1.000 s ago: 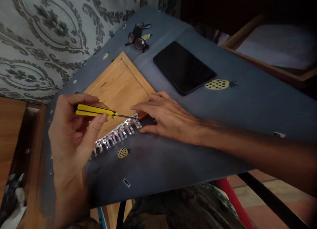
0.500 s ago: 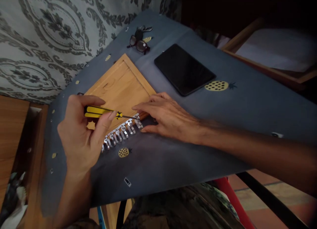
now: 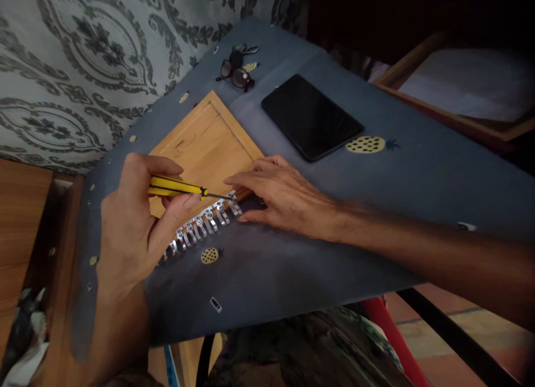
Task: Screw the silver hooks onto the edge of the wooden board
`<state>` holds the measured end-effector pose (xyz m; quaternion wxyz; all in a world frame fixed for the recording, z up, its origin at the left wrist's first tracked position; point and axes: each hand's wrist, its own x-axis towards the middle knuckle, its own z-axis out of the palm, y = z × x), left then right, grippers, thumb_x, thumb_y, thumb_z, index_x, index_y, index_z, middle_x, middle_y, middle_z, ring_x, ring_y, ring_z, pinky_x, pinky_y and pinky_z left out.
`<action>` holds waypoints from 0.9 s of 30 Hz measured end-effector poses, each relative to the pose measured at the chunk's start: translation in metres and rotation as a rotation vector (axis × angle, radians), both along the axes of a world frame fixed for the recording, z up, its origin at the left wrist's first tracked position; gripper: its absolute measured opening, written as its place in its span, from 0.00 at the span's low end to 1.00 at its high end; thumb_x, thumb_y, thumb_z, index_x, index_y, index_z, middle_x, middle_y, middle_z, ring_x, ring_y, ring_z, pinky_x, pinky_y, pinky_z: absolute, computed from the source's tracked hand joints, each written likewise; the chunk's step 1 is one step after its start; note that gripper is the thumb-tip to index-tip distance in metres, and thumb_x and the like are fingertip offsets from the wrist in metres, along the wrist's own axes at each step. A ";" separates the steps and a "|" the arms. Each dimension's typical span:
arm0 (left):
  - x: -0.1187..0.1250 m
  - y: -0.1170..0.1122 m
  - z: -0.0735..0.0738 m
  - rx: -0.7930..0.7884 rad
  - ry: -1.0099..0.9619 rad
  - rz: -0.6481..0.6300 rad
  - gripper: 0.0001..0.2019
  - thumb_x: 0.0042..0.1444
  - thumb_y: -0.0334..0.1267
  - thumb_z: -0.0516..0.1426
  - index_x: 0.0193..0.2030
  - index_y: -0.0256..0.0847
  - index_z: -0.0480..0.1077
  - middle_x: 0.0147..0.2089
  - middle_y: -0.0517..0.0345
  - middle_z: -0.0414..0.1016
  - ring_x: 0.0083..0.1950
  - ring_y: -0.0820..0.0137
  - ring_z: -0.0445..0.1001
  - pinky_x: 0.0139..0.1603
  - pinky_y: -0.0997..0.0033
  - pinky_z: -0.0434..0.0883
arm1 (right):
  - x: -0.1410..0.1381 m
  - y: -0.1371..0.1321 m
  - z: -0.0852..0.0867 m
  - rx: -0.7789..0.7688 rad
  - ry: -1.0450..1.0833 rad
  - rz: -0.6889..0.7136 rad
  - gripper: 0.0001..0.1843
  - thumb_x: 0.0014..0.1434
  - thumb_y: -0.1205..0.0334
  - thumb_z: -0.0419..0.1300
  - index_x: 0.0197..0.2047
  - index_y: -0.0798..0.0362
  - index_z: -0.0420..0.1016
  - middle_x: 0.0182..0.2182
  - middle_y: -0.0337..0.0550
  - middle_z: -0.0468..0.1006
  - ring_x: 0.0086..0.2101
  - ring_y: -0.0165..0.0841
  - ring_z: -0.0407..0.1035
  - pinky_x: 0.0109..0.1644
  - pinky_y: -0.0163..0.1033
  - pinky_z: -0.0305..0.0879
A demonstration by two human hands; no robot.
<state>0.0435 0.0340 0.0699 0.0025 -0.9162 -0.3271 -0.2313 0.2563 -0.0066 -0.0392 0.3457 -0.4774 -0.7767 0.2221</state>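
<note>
A yellow and black screwdriver (image 3: 178, 186) lies in the closed fingers of my left hand (image 3: 136, 231). Its thin shaft points right, and the tip meets the end of a shiny metal hook rail (image 3: 209, 215), near its last hook. The rail, with several curved hooks, runs along the near edge of a framed wooden board (image 3: 204, 144). At the board's right corner, my right hand (image 3: 288, 203) grips the edge, fingers over the wood and thumb low beside the end hook. My left hand covers part of the board.
A black tablet (image 3: 311, 116) lies behind my right hand on the blue pineapple-print tablecloth (image 3: 284, 281). Dark-framed glasses (image 3: 236, 76) rest farther back. A patterned curtain (image 3: 83, 69) hangs at the left, and an open wooden drawer (image 3: 451, 111) stands at the right.
My left hand has shifted slightly right, and the screwdriver handle has turned a little, its tip still at the rail's end. My right hand stays in about the same place.
</note>
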 end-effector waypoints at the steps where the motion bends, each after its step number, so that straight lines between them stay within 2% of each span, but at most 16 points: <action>1: 0.003 -0.001 -0.001 0.019 -0.013 0.013 0.14 0.59 0.47 0.62 0.47 0.44 0.70 0.38 0.63 0.75 0.30 0.77 0.72 0.30 0.76 0.66 | 0.000 0.000 0.000 -0.001 0.000 -0.003 0.26 0.55 0.62 0.72 0.56 0.51 0.74 0.41 0.46 0.82 0.48 0.44 0.71 0.57 0.51 0.59; 5: 0.011 -0.002 -0.003 0.035 -0.083 0.045 0.11 0.58 0.44 0.65 0.43 0.42 0.70 0.37 0.64 0.74 0.33 0.77 0.73 0.34 0.77 0.69 | -0.001 0.000 -0.002 0.004 -0.003 -0.010 0.25 0.55 0.60 0.72 0.55 0.53 0.74 0.41 0.46 0.82 0.47 0.44 0.70 0.55 0.50 0.58; 9: 0.008 0.004 0.001 -0.057 -0.032 -0.100 0.12 0.58 0.39 0.63 0.48 0.43 0.69 0.40 0.63 0.74 0.37 0.75 0.73 0.36 0.74 0.70 | -0.001 0.000 -0.002 0.007 0.004 -0.002 0.23 0.56 0.61 0.71 0.54 0.51 0.75 0.40 0.45 0.82 0.47 0.44 0.70 0.55 0.50 0.58; 12: 0.003 0.007 0.003 -0.103 0.004 -0.129 0.15 0.57 0.40 0.64 0.50 0.45 0.68 0.43 0.61 0.73 0.39 0.72 0.73 0.35 0.72 0.70 | -0.001 0.000 -0.001 0.002 0.002 0.000 0.22 0.56 0.62 0.71 0.53 0.49 0.75 0.40 0.44 0.82 0.48 0.45 0.70 0.55 0.50 0.58; 17: 0.001 0.005 0.001 -0.095 -0.064 0.014 0.11 0.59 0.44 0.62 0.48 0.50 0.69 0.41 0.60 0.75 0.36 0.70 0.75 0.34 0.68 0.70 | 0.000 0.000 -0.001 0.007 -0.006 0.004 0.23 0.55 0.61 0.72 0.53 0.51 0.74 0.42 0.45 0.83 0.49 0.44 0.70 0.56 0.50 0.58; 19: 0.005 0.002 0.001 -0.055 -0.069 0.019 0.10 0.60 0.46 0.61 0.46 0.51 0.70 0.39 0.61 0.77 0.32 0.70 0.75 0.30 0.68 0.70 | 0.000 0.000 -0.001 0.011 -0.004 0.010 0.23 0.55 0.61 0.72 0.53 0.51 0.75 0.43 0.45 0.83 0.49 0.44 0.70 0.57 0.50 0.58; 23: 0.015 -0.002 0.004 0.064 -0.084 0.020 0.09 0.58 0.48 0.62 0.36 0.47 0.70 0.26 0.66 0.71 0.18 0.76 0.64 0.17 0.71 0.60 | 0.000 0.000 0.000 -0.001 -0.010 0.005 0.22 0.55 0.61 0.72 0.52 0.51 0.75 0.42 0.45 0.83 0.49 0.44 0.70 0.57 0.50 0.58; 27: 0.015 0.001 0.006 0.001 -0.051 0.028 0.05 0.60 0.41 0.61 0.37 0.48 0.68 0.26 0.66 0.69 0.18 0.77 0.59 0.17 0.71 0.57 | -0.001 0.000 0.001 0.001 -0.014 0.008 0.22 0.55 0.61 0.72 0.52 0.52 0.75 0.42 0.45 0.83 0.48 0.44 0.70 0.57 0.50 0.57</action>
